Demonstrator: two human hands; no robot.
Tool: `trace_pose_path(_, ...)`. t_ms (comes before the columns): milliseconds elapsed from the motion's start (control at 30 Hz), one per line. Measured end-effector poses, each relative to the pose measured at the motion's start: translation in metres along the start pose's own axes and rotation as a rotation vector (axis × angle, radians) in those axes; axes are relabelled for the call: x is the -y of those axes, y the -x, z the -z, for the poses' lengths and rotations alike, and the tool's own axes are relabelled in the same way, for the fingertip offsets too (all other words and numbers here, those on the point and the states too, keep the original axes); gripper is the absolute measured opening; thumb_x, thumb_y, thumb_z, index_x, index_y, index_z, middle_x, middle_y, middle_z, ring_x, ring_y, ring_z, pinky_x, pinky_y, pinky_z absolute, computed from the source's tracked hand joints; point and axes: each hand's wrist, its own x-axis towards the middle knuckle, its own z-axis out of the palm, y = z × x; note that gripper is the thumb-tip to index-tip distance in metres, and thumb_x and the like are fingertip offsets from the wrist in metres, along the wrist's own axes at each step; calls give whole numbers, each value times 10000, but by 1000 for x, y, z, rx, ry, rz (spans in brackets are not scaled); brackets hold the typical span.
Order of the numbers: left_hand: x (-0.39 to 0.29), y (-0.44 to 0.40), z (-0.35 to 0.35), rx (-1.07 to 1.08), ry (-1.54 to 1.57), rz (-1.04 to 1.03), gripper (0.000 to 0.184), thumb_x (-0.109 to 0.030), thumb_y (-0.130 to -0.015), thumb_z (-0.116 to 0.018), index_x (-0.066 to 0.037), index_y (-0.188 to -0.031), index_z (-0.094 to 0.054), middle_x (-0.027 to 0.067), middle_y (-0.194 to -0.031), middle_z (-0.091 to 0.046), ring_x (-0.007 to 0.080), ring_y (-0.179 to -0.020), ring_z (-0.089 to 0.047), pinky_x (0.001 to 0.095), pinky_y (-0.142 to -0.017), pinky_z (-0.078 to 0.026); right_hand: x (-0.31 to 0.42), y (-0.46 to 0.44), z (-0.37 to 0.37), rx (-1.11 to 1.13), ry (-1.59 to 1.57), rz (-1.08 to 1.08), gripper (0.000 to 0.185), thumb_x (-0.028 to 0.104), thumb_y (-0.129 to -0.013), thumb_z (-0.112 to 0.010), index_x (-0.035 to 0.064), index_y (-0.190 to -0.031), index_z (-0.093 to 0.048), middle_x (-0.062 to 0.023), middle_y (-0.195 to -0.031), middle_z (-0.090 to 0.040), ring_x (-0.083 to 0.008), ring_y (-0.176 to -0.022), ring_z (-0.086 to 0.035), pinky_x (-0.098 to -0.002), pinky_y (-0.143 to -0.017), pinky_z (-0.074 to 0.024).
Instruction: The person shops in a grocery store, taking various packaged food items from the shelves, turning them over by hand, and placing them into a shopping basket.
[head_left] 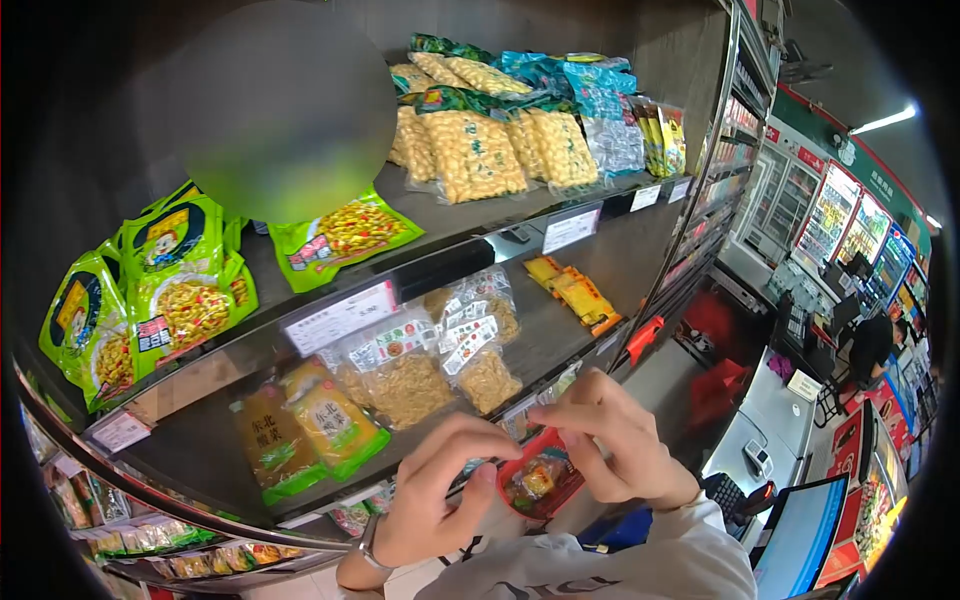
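Observation:
My left hand (435,490) is raised in front of the lower shelf, its fingers curved and a gap between thumb and fingertips. Nothing shows inside it. To its right, my right hand (620,445) has bent fingers, held apart and bare of any item. Between and below the two hands is a red basket (568,492) with small packaged goods (538,478) inside; whether either hand touches it I cannot tell. Nearest my left hand on the lower shelf lie clear bags of shredded brown food (405,385) and pickled-cabbage packs (335,415).
Green snack bags (185,290) and bags of pale, rounded pieces (470,150) stand on the upper shelf (450,240). Yellow-orange packets (575,295) lie on the lower one. At right are a checkout counter (750,440), a monitor (800,545) and a person (875,345).

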Motion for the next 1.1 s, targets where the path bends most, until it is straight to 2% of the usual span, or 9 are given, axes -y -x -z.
trace_pose_path(167, 3, -33, -26, 0, -88, -49, 138, -63, -911, -539, 11, -975, -637, 153, -950, -647, 255, -870, -625, 346, -784, -491, -32, 5, 29, -81, -11, 78, 460, -139, -726, -549, -35, -1166, -637, -93, -782, -505, -215, -645, -489, -308, -556, -412)
trace_pose_path(400, 32, -114, -89, 14, -182, -106, 124, -48, -900, -537, -4, -964, -633, 137, -963, -632, 249, -859, -612, 346, -782, -488, -101, 16, 86, -192, 36, 26, 449, -145, -759, -504, -15, -1171, -628, -97, -785, -495, -210, -640, -489, -312, -577, -411)
trace_pose_path(533, 56, -178, -137, 39, -311, -254, 130, 9, -858, -547, -13, -961, -623, 139, -991, -614, 285, -898, -588, 367, -799, -467, -141, 25, 125, -268, 43, -107, 387, -119, -819, -503, 13, -1160, -631, -89, -789, -493, -203, -674, -493, -307, -618, -404)
trace_pose_path(633, 71, -229, -172, -60, -514, -472, 201, 52, -769, -558, -19, -951, -606, 138, -1010, -600, 329, -932, -554, 417, -823, -444, -176, 33, 155, -397, 54, -147, 337, -89, -842, -502, 1, -1141, -627, -64, -773, -465, -163, -656, -453, -279, -593, -368)
trace_pose_path(733, 92, -279, -199, -173, -628, -590, 222, 55, -763, -556, -18, -969, -596, 143, -1036, -601, 350, -1015, -574, 439, -876, -452, -205, 41, 182, -499, 85, -252, 314, -81, -849, -509, -2, -1130, -628, -52, -759, -431, -145, -650, -421, -269, -590, -351)
trace_pose_path(867, 110, -316, -222, -237, -786, -545, 235, 34, -776, -558, -16, -1001, -597, 146, -1078, -613, 359, -1042, -580, 443, -903, -451, -248, 52, 210, -545, 56, -258, 284, -64, -860, -522, -13, -1120, -624, -35, -742, -415, -131, -661, -418, -272, -620, -356)
trace_pose_path(933, 116, -320, -232, -283, -886, -375, 244, 6, -790, -562, -15, -1030, -599, 152, -1111, -624, 359, -1018, -585, 436, -904, -451, -261, 58, 216, -579, -12, -253, 259, -57, -862, -531, -17, -1100, -625, -30, -732, -423, -138, -666, -437, -270, -636, -366)
trace_pose_path(1000, 119, -323, -238, -280, -968, -344, 263, -19, -806, -565, -13, -1066, -607, 161, -1103, -633, 365, -1008, -588, 438, -900, -454, -270, 66, 223, -614, -11, -248, 242, -62, -864, -527, -25, -1082, -624, -38, -736, -456, -145, -682, -459, -273, -644, -380)
trace_pose_path(1100, 124, -326, -247, -275, -1016, -313, 359, -18, -768, -594, -2, -1127, -586, 150, -1035, -623, 340, -908, -588, 425, -808, -445, -289, 85, 224, -732, -45, -120, 181, -44, -881, -515, -48, -1038, -605, -91, -786, -534, -159, -680, -497, -284, -618, -397)
